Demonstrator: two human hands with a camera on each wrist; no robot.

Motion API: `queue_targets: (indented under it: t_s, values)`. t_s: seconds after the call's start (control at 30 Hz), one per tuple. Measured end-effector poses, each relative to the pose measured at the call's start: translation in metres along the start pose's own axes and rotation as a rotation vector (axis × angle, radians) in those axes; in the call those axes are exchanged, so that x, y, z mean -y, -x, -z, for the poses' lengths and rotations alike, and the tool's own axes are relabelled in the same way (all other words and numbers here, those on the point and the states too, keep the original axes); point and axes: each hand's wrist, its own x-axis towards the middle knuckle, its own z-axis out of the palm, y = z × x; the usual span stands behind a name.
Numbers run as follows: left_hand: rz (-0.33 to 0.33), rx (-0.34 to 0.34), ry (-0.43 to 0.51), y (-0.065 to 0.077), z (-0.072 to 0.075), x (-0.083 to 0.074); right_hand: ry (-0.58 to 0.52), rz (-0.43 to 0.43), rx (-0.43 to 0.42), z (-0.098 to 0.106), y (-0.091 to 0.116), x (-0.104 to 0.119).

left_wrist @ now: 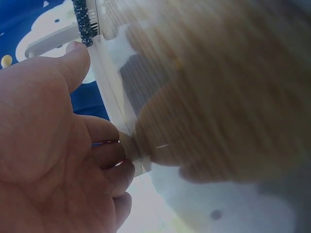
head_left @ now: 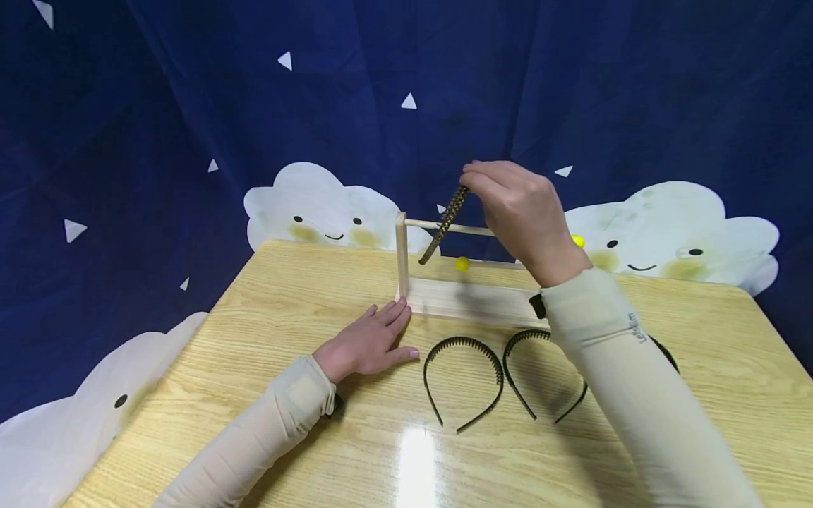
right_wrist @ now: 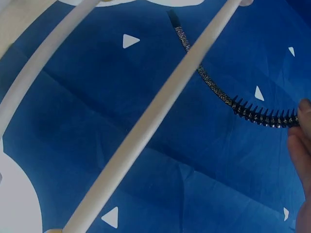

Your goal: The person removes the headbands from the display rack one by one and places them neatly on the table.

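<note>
My right hand [head_left: 517, 212] pinches a toothed, glittery headband [head_left: 447, 222] near its top. It hangs at the thin rod [head_left: 422, 224] of a wooden rack, one end sloping down left; in the right wrist view the band [right_wrist: 214, 87] crosses behind the rod [right_wrist: 155, 111]. My left hand [head_left: 375, 339] lies palm down on the table, fingers stretched, fingertips at the left end of the rack's base [head_left: 470, 300]. Two dark headbands lie in front of the rack, one at the left [head_left: 464, 341] and one [head_left: 508, 353] beside it, partly behind my right forearm.
Part of another dark headband [head_left: 667, 355] shows past my right sleeve. A yellow ball [head_left: 462, 264] appears behind the rack's base, and another yellow ball [head_left: 577, 240] by my right wrist. Behind the wooden table [head_left: 305, 282] hangs a blue curtain [head_left: 356, 92] with clouds.
</note>
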Motion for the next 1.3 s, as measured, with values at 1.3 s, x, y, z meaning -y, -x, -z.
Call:
queue_targets:
  t_s: [1.3]
  values:
    - [0.003,0.001,0.008,0.001,-0.001,0.003,-0.15,-0.316,-0.383,0.057,-0.009,0.008]
